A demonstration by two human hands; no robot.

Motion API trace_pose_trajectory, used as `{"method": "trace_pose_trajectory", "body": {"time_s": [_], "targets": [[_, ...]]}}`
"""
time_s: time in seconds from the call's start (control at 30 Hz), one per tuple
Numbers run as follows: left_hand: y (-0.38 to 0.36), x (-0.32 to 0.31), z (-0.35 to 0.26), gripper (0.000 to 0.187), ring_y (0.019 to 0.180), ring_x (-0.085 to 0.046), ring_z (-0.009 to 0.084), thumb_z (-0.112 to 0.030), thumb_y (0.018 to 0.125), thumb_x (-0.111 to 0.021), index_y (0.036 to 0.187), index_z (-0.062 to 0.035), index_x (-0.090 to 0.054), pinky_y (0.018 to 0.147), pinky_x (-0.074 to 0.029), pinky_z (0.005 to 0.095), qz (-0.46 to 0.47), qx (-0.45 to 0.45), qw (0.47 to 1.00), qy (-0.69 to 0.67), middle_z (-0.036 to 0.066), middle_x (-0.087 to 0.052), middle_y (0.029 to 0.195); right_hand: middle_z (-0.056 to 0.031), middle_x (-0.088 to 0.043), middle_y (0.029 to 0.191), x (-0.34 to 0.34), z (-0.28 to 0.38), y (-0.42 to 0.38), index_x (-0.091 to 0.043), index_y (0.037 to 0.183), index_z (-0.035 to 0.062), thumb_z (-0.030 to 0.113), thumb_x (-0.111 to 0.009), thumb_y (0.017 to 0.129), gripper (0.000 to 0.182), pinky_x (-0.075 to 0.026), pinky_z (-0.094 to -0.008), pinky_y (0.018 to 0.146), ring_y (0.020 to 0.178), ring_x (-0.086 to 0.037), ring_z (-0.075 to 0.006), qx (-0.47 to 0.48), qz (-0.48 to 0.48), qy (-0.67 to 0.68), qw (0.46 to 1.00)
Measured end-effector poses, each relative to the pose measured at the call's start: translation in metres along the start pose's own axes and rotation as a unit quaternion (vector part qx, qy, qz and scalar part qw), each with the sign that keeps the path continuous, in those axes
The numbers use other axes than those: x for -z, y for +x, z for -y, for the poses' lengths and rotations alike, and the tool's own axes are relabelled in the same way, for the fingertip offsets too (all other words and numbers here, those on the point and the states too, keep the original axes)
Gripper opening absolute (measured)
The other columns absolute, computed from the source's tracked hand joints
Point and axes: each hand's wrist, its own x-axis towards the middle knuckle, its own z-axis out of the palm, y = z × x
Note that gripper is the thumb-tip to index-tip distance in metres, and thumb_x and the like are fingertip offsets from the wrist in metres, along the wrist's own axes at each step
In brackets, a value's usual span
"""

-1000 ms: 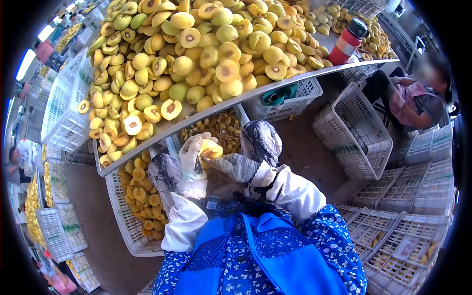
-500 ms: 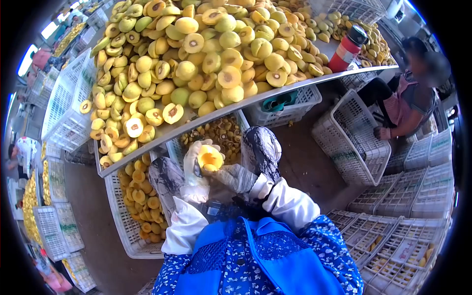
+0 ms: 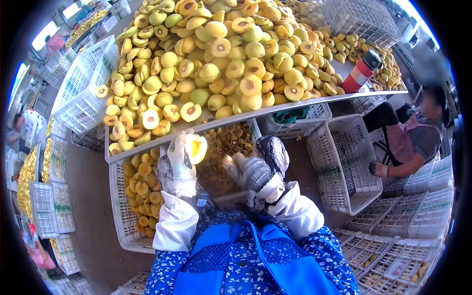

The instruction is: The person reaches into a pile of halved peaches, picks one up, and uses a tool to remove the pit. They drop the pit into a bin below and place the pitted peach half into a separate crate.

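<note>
My left hand (image 3: pixel 180 156), in a whitish glove, is closed around a yellow peach half (image 3: pixel 196 149). Its bright cut face is turned to the right. A dark narrow shape shows beside the palm; I cannot make out what it is. My right hand (image 3: pixel 248 171), in a grey knit glove, is apart from the fruit, over a crate of peach pits (image 3: pixel 228 137). Its fingers point left and look spread, with nothing clearly seen in them. In front of both hands is a metal-edged table (image 3: pixel 255 112) heaped with cut peach halves (image 3: pixel 216 54).
A white crate of peach halves (image 3: pixel 142 189) stands left of my legs. On the table is a red bottle (image 3: pixel 361 71). A co-worker (image 3: pixel 413 132) sits at the right beside a white crate (image 3: pixel 344 162). Stacked crates (image 3: pixel 393 260) fill the lower right.
My hands have separated: the left moved left with the peach half, and the right drew away from the fruit to the right. The view has shifted slightly.
</note>
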Motion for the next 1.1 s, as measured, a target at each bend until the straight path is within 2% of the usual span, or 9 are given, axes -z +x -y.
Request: {"method": "trace_pose_trajectory", "body": {"time_s": [0.1,0.3,0.33,0.4,0.53,0.67,0.8,0.9,1.1], "targets": [[0.003,-0.010,-0.002,0.019,0.069,-0.060,0.0130,-0.015,0.088,-0.058,0.089,0.0029,-0.061,0.063,-0.048,0.0229,-0.056,0.152,0.973,-0.163,0.007,-0.064,0.081,-0.0196,-0.062,0.068,0.016,0.020,0.009,-0.051,0.091,0.0068,0.047,-0.044,0.090,0.041,-0.046,-0.0488,0.061,0.063,-0.061,-0.0387,0.034,-0.023,-0.043,0.998],[0.004,0.021,-0.007,0.014,0.071,-0.060,0.0126,-0.012,0.085,-0.062,0.092,0.0002,-0.062,0.066,-0.049,0.0231,-0.086,0.196,0.971,-0.104,0.007,-0.065,0.081,-0.0163,-0.064,0.077,-0.003,0.012,0.028,-0.054,0.097,0.0117,0.048,-0.048,0.087,0.038,-0.048,-0.0460,0.065,0.073,-0.063,-0.0353,0.044,0.028,-0.081,0.995],[0.004,0.033,-0.012,0.015,0.074,-0.060,0.0142,-0.012,0.084,-0.062,0.095,-0.0024,-0.062,0.067,-0.049,0.0249,-0.191,0.022,0.955,0.224,0.006,-0.065,0.083,-0.0162,-0.065,0.078,-0.008,0.006,0.025,-0.054,0.101,0.0122,0.048,-0.048,0.087,0.039,-0.049,-0.0454,0.066,0.074,-0.063,-0.0346,0.021,0.088,-0.113,0.989],[0.000,0.083,-0.017,0.018,0.082,-0.061,0.0217,-0.015,0.083,-0.063,0.097,-0.0053,-0.062,0.074,-0.050,0.0321,-0.212,-0.038,0.909,0.356,0.009,-0.064,0.093,-0.0159,-0.066,0.081,-0.024,-0.012,0.020,-0.053,0.109,0.0131,0.049,-0.046,0.087,0.042,-0.050,-0.0441,0.068,0.077,-0.064,-0.0333,-0.011,0.178,-0.165,0.970],[0.021,0.131,-0.025,0.038,0.108,-0.049,0.0327,-0.031,0.075,-0.067,0.104,-0.0080,-0.059,0.091,-0.038,0.0477,-0.124,-0.158,0.652,0.731,0.016,-0.052,0.116,-0.0183,-0.065,0.076,-0.036,-0.019,0.024,-0.057,0.100,0.0119,0.045,-0.050,0.087,0.036,-0.050,-0.0452,0.067,0.075,-0.064,-0.0358,-0.032,0.109,-0.049,0.992],[0.098,0.054,-0.018,0.051,0.118,-0.041,0.0335,-0.045,0.077,-0.061,0.112,-0.0081,-0.055,0.100,-0.026,0.0515,0.022,-0.186,0.704,0.686,0.017,-0.047,0.124,-0.0203,-0.062,0.068,-0.018,-0.005,0.024,-0.055,0.091,0.0097,0.045,-0.051,0.086,0.035,-0.047,-0.0491,0.060,0.066,-0.062,-0.0387,0.026,0.084,0.011,0.996],[0.157,0.006,0.058,0.060,0.128,-0.030,0.0319,-0.054,0.077,-0.051,0.120,-0.0114,-0.051,0.102,-0.022,0.0502,0.170,-0.178,0.570,0.784,0.015,-0.046,0.127,-0.0196,-0.059,0.059,-0.020,-0.009,0.010,-0.049,0.094,0.0084,0.039,-0.054,0.086,0.032,-0.045,-0.0496,0.053,0.059,-0.060,-0.0393,0.004,0.038,0.069,0.997],[0.161,-0.033,0.052,0.057,0.125,-0.033,0.0324,-0.039,0.074,-0.052,0.124,-0.0121,-0.048,0.098,-0.028,0.0479,0.306,0.042,0.625,0.717,0.015,-0.050,0.123,-0.0202,-0.059,0.067,-0.041,-0.033,-0.001,-0.050,0.100,0.0058,0.032,-0.052,0.089,0.028,-0.044,-0.0477,0.052,0.060,-0.059,-0.0388,0.019,-0.026,0.139,0.990],[0.127,-0.040,0.045,0.052,0.082,-0.063,0.0270,-0.022,0.071,-0.069,0.118,-0.0109,-0.051,0.074,-0.051,0.0381,0.245,-0.039,0.831,0.498,0.009,-0.064,0.090,-0.0242,-0.056,0.064,-0.027,-0.032,0.001,-0.049,0.092,0.0043,0.033,-0.049,0.092,0.028,-0.039,-0.0504,0.052,0.061,-0.056,-0.0431,0.059,-0.108,0.195,0.973]]}}
